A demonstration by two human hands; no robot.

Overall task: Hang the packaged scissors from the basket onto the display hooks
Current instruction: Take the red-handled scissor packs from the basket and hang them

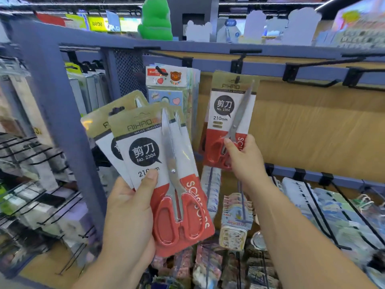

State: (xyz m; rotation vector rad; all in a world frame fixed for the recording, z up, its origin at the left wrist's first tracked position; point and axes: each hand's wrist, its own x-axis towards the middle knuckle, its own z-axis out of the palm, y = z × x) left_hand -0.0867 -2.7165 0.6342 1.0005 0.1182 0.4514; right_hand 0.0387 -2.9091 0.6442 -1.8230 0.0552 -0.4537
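Left hand (129, 207) grips fan of packaged scissors (158, 167) from lower left, thumb pressed across front card; at least two packs, one tucked behind front one; blades up, red handles down. Right hand (243, 161) pinches lower part of hanging scissors pack (227, 113) near its red handle; pack's top slot sits on black display hook (237, 79), card against tan back panel (312, 126). Cartoon-print pack (166, 80) hangs on next hook left; green toy (156, 17) on top shelf.

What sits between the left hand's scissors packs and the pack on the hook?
In the head view, a bunch of colourful bear-logo scissors packs hangs on its own hook between them.
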